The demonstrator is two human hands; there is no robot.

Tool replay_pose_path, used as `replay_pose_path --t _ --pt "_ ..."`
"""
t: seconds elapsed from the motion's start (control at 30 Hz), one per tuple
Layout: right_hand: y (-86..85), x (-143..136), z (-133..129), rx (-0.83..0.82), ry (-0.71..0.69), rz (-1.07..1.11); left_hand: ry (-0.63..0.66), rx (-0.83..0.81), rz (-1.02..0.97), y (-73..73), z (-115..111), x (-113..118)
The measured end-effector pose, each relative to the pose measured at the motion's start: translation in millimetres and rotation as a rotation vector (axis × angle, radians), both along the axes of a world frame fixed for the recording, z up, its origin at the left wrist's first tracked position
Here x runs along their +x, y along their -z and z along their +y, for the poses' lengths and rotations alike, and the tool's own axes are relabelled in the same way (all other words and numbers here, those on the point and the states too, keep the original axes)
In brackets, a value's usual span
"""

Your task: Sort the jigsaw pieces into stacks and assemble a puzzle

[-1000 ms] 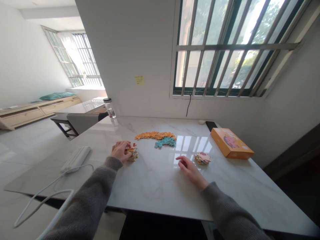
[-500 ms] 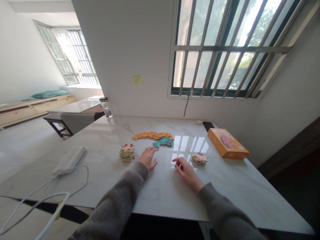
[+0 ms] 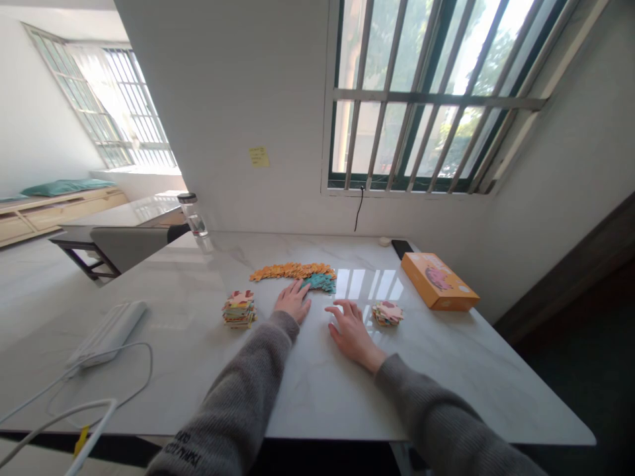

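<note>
My left hand (image 3: 294, 301) reaches to the near edge of a heap of teal puzzle pieces (image 3: 321, 283), fingers stretched out, its fingertips at the pieces. Behind that heap lies a long band of orange puzzle pieces (image 3: 285, 270). My right hand (image 3: 351, 332) is over the table with its fingers apart and slightly bent, and nothing shows in it. Just right of it is a low stack of puzzle pieces (image 3: 387, 313), pink on top. A taller stack of puzzle pieces (image 3: 239, 309) stands left of my left hand.
An orange box (image 3: 439, 281) lies at the right, with a black phone (image 3: 401, 248) and a small white round object (image 3: 383, 242) behind it. A clear bottle (image 3: 193, 215) stands at the back left corner. A white power strip (image 3: 106, 332) with cables lies on the left of the marble-patterned table (image 3: 317, 396).
My left hand has moved forward to the edge of the teal pieces. The fingers of my right hand have spread a little. The whole view has shifted slightly.
</note>
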State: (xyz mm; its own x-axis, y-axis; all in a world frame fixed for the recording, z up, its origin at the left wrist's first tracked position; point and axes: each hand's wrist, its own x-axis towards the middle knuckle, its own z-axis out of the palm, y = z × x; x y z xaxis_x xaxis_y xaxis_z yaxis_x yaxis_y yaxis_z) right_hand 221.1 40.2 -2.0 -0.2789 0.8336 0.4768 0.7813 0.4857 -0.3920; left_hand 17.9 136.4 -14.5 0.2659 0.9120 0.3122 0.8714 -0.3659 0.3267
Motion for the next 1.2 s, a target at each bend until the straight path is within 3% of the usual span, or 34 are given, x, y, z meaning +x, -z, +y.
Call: replay_pose_path --t 0.13,0.43,0.6,0.9,1.2 --pt "-0.2 -12.9 32.5 0.076 0.078 -0.124 0.003 0.038 0.007 3.5 -2.5 0.3" --pt "-9.3 -43.0 90.1 -0.019 0.167 -0.243 -0.068 -0.020 -0.017 -6.3 -9.3 -8.2" --pt "-9.2 -46.3 95.9 -0.086 0.162 -0.267 -0.047 -0.027 0.001 -11.0 -8.5 -14.4" --pt "-3.8 -37.5 88.2 -0.053 0.080 -0.227 -0.033 -0.014 0.010 -11.6 -7.3 -18.6" --pt "-7.5 -44.0 93.5 -0.047 0.110 -0.195 -0.064 -0.056 0.036 -11.7 -7.6 -18.1"
